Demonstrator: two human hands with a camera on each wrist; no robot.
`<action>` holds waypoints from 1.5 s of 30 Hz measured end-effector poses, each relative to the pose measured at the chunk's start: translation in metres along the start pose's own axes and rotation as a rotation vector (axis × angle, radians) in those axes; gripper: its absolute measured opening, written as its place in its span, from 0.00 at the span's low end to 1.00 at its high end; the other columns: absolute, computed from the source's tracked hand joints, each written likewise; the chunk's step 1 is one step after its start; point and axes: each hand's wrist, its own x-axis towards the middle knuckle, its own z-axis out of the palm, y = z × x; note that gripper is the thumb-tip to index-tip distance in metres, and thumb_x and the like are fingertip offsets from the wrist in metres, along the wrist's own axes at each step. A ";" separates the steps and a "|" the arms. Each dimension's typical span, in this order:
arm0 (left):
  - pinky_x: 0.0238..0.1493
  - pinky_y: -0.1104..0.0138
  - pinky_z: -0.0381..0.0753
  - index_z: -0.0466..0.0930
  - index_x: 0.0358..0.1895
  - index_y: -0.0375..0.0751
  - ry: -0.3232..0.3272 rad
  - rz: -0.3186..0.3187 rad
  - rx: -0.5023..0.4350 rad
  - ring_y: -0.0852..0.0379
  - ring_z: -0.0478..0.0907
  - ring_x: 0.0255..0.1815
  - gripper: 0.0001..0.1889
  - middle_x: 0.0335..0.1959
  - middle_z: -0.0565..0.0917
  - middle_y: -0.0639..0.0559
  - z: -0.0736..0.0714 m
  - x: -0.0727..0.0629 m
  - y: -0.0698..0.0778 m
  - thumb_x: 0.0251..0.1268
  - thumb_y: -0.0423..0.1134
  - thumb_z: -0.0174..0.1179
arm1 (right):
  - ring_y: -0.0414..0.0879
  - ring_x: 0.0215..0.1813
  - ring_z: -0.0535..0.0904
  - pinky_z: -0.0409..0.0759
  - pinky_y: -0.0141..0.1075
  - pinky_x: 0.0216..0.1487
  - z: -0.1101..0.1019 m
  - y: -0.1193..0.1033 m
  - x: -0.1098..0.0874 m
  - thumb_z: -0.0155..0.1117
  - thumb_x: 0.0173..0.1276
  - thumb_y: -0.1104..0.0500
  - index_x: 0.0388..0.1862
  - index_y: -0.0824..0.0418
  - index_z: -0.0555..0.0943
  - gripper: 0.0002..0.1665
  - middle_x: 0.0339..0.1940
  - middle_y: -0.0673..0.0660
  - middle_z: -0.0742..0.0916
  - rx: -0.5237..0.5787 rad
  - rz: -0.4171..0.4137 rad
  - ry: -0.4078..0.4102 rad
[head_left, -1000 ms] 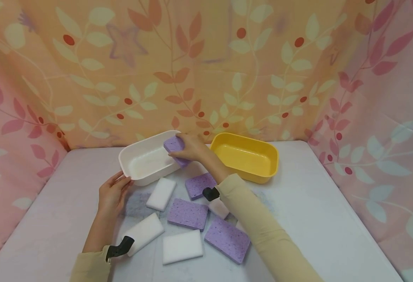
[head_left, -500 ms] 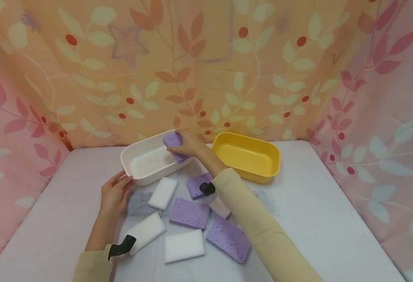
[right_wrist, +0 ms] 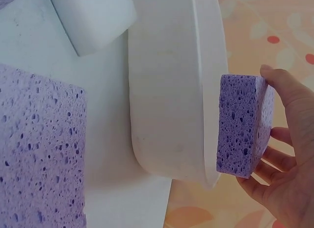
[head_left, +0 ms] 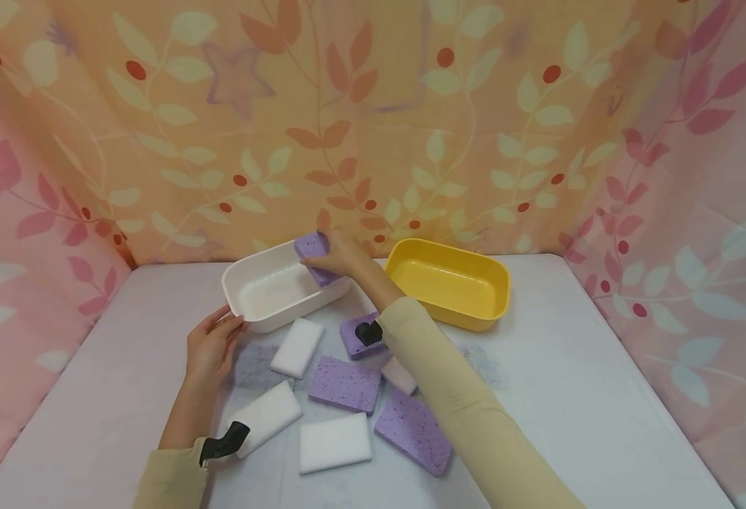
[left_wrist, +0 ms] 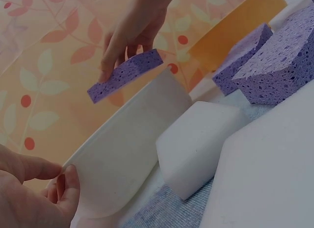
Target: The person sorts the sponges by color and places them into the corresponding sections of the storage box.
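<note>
My right hand (head_left: 344, 254) grips a purple sponge (head_left: 314, 247) by its edges, above the right end of a white plastic tub (head_left: 283, 311). In the left wrist view, this sponge (left_wrist: 122, 76) hangs above the tub's rim (left_wrist: 113, 119). My left hand (head_left: 210, 345) pinches the rim at the tub's near left corner, thumb and fingers (left_wrist: 72, 186) on either side of the wall. In the right wrist view, the sponge's pitted face (right_wrist: 238, 125) shows beside the tub's outer wall (right_wrist: 164, 90).
Several purple sponges (head_left: 345, 384) and white sponge blocks (head_left: 336, 443) lie scattered on the table (head_left: 557, 396) before the tub. One white block (head_left: 399, 375) is partly hidden by the right sleeve. A yellow tub (head_left: 445, 283) stands at the back right, near the patterned curtain (head_left: 373, 127).
The purple sponge has risen slightly and moved a little farther back over the white tub in my right hand. My left hand keeps its hold on the rim. The head view has shifted slightly.
</note>
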 end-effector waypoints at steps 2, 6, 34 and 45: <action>0.45 0.76 0.87 0.60 0.81 0.30 0.003 0.007 0.012 0.66 0.86 0.32 0.34 0.31 0.84 0.58 0.001 0.000 0.000 0.75 0.23 0.59 | 0.55 0.61 0.79 0.78 0.45 0.66 0.001 0.000 0.002 0.77 0.67 0.43 0.78 0.68 0.70 0.50 0.65 0.66 0.82 0.011 0.003 0.004; 0.45 0.76 0.87 0.60 0.80 0.29 0.005 0.019 0.016 0.66 0.85 0.31 0.33 0.31 0.83 0.59 0.002 0.000 -0.001 0.75 0.22 0.58 | 0.54 0.60 0.78 0.78 0.44 0.65 0.004 0.001 0.004 0.78 0.66 0.43 0.77 0.68 0.71 0.49 0.65 0.66 0.82 0.025 0.021 0.014; 0.47 0.77 0.86 0.61 0.79 0.28 0.006 0.039 0.031 0.66 0.85 0.34 0.32 0.32 0.80 0.58 0.008 0.000 -0.003 0.75 0.21 0.57 | 0.56 0.70 0.76 0.75 0.45 0.74 0.026 0.016 0.008 0.76 0.66 0.41 0.79 0.64 0.70 0.50 0.72 0.64 0.80 -0.008 0.044 0.020; 0.44 0.77 0.87 0.62 0.78 0.28 0.028 0.040 0.018 0.65 0.85 0.32 0.31 0.35 0.81 0.55 0.003 0.002 -0.004 0.75 0.21 0.57 | 0.58 0.78 0.69 0.66 0.45 0.81 0.023 0.014 0.005 0.76 0.67 0.39 0.79 0.66 0.69 0.51 0.75 0.65 0.77 0.002 0.038 0.011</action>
